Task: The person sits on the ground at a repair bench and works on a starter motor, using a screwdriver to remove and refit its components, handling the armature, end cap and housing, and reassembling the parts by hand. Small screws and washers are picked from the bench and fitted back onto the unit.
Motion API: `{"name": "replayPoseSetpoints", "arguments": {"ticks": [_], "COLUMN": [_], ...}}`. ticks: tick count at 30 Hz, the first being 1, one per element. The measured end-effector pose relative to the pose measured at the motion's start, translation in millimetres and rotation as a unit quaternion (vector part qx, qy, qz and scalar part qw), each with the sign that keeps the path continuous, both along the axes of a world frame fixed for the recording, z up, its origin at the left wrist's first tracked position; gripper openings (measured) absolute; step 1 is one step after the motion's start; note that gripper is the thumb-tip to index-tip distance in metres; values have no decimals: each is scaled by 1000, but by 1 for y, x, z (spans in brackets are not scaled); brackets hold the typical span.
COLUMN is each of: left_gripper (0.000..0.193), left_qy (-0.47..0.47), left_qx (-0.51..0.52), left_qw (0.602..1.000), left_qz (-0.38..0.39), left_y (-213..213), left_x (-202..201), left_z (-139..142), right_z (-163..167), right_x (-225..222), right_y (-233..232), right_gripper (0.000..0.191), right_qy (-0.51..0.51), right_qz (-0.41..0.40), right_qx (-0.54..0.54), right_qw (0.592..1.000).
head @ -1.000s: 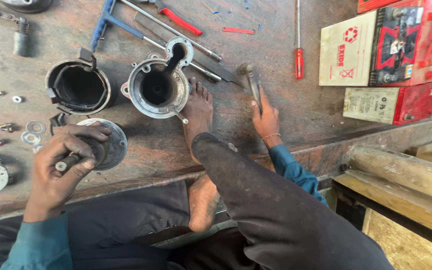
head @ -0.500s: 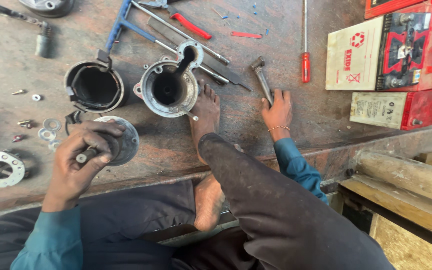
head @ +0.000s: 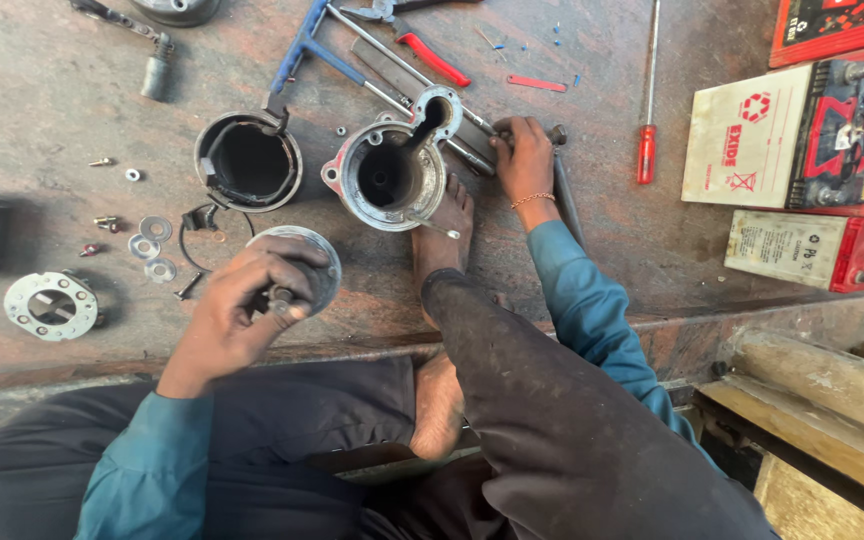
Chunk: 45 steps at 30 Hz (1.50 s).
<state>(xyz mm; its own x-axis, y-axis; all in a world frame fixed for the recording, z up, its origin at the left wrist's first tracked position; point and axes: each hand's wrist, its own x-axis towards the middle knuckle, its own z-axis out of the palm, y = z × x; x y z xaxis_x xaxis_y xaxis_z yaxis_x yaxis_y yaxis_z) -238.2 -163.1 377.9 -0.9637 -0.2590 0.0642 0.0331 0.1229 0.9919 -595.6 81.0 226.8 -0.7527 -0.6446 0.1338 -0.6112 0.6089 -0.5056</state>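
Motor parts lie well stripped across the worktop (head: 72, 80): the open housing (head: 389, 178) sits steadied under a bare foot (head: 440, 235), the dark shell (head: 248, 162) beside it, washers (head: 149, 245) loose. Left hand (head: 242, 310) grips the round end cover (head: 302, 268); right hand (head: 524, 162) closes on a metal tool (head: 564, 195). Reassembly looks wholly undone.

My left hand (head: 242, 305) sits low and near my lap, knuckles up, fingers curled tight in a closed grip. My left forearm, in a teal sleeve, runs down and left. My right hand (head: 524, 160) reaches farther forward, palm down, fingers bent, a thin bracelet at the wrist. My right arm is extended, its teal sleeve angling back to the right.
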Motion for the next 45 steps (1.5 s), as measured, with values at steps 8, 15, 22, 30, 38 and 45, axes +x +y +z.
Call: {"name": "replayPoseSetpoints", "arguments": {"ticks": [8,15,22,30,38,45], "left_gripper": [18,39,35,36,44,42], "left_qy": [-63,17,-40,-89,-62,-96], "left_qx": [33,-302,-355,-307,-222,-176], "left_qw": [993,917,874,875,922,956], "left_qz": [-93,-259,-330,-364,-312,-214], "left_y": [14,89,121,135,133,152], "left_x": [9,2,-10,-30,-24,-40], "left_z": [1,-22,-32,-30,-37,-43], "right_z": [-12,0,-4,-11,-6,-10], "right_x": [21,77,84,85,103,109], "right_y": [31,86,134,159,161,162], "right_gripper": [9,7,6,8,7,9], "right_qy": [-118,-268,-323,-336,-327,-350], "right_qz": [-134,-161,-167,-174,-173,-161], "right_qx": [-163,-242,-247,-239,-230,-229], "right_qw": [970,918,898,894,900,894]}}
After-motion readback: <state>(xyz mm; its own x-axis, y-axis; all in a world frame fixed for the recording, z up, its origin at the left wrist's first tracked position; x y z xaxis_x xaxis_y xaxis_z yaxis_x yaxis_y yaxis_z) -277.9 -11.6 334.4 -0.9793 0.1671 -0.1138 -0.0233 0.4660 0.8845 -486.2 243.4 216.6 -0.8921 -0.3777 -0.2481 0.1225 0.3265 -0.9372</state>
